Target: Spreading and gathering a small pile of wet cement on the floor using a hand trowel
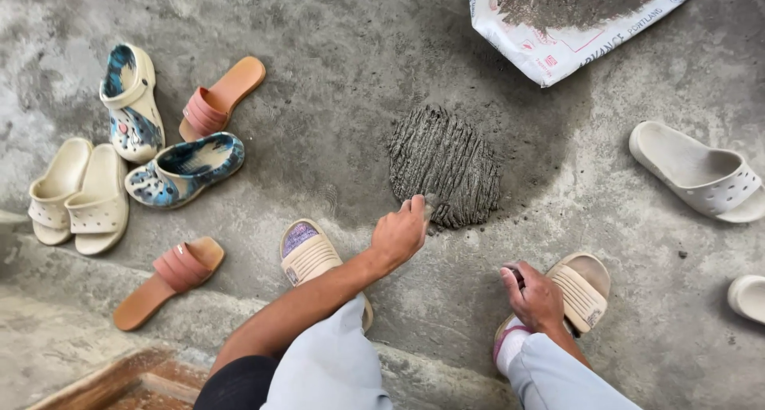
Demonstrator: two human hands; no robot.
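The left hand [398,233] pinches a small tool, hard to make out, at the near edge of the ridged cement patch [444,167]. The right hand [532,297] rests curled on a sandal [580,286]. Bare concrete floor [335,67] lies open beyond, an open cement bag [558,43] farther off.

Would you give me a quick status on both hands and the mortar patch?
Left hand at ridged mortar patch edge, small tool barely visible. Right hand resting by tan sandal. Nothing obstructing patch.

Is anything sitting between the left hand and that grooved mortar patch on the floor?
Nothing visible does. The left hand is already at the near edge of the grooved mortar patch, its fingertips touching it. The sandals lie off to the sides, and the right hand rests by the person's own foot.
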